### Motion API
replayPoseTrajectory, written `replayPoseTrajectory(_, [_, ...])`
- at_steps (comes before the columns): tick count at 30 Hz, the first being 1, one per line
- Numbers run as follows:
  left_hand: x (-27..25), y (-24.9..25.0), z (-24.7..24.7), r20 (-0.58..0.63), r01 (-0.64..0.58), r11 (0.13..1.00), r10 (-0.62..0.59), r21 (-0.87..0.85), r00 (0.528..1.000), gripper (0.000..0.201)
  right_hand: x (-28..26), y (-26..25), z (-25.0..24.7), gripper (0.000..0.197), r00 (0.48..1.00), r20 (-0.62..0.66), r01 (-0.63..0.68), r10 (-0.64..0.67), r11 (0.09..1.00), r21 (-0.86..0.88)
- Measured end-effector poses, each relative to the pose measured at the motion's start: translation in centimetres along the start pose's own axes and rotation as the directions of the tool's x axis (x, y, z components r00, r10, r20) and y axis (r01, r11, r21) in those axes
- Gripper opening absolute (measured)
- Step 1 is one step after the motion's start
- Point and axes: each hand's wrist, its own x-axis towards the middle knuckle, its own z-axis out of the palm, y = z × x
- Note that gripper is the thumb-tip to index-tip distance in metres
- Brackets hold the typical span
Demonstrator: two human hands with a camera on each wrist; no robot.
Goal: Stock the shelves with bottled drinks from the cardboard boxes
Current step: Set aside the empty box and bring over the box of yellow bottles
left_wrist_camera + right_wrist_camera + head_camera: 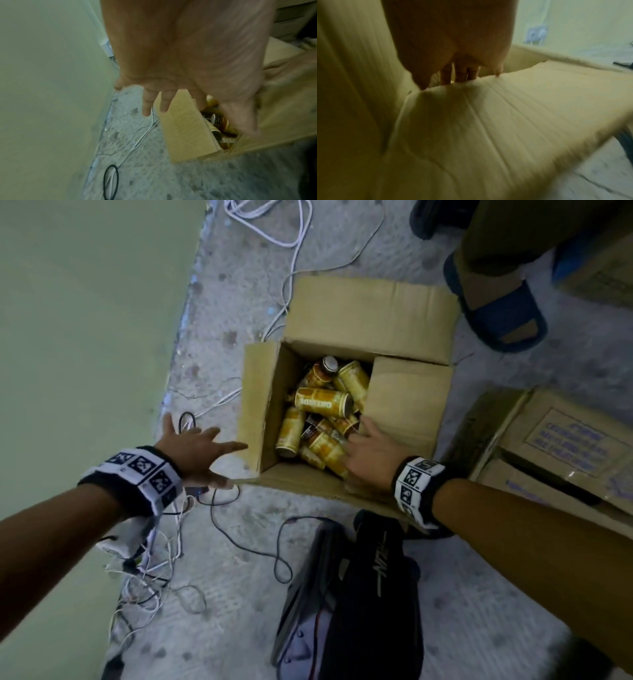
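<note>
Speckled grey concrete floor (pixel 318 241), running along a pale green wall (pixel 85 320) on the left. Open box (pixel 373 313) standing on the floor in the middle, flaps folded out, holding yellow-labelled bottles (pixel 323 402) lying jumbled on their sides. Left hand (pixel 195 450) just beside the box's left flap, fingers (pixel 146 102) spread and straight, holding nothing, index tip touching or almost touching the flap edge. Right hand (pixel 370 453) at the near right corner of the box, over the bottles, fingers (pixel 461 73) dipping past the flap edge into the box; whether closed on a bottle, cannot tell, since blur and the flap hide the tips. Marker bands on both wrists. White and black cables (pixel 274 231) strewn over the floor along the wall, more tangled near the left forearm. Dark bag (pixel 363 594) on the floor just near of the box. Blue slipper (pixel 503 313) on the floor beyond the box, at the right. Printed carton (pixel 561 446) at the right, close beside the open box. Wall socket (pixel 536 33) with a plug in it, low on the green wall.
</note>
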Motion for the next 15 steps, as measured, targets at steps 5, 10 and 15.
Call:
replayPoseTrajectory(5, [-0.1, 3.4, -1.4, -0.171, -0.452, 0.821, 0.418, -0.350, 0.892, 0.054, -6.9, -3.9, -3.0, 0.039, 0.971, -0.193, -0.113, 0.145, 0.979, 0.170])
replayPoseTrajectory(10, [-1.0, 7.8, 0.2, 0.106, -0.410, 0.859, 0.458, -0.306, 0.882, 0.056, -16.1, 0.3, -0.3, 0.036, 0.843, 0.190, -0.538, 0.504, 0.792, 0.288])
replayPoseTrajectory(15, [2.0, 13.1, 4.1, 0.050, -0.260, 0.929, 0.282, -0.264, 0.958, 0.068, -16.1, 2.2, 2.9, 0.054, 0.651, 0.357, -0.707, 0.669, 0.364, 0.607])
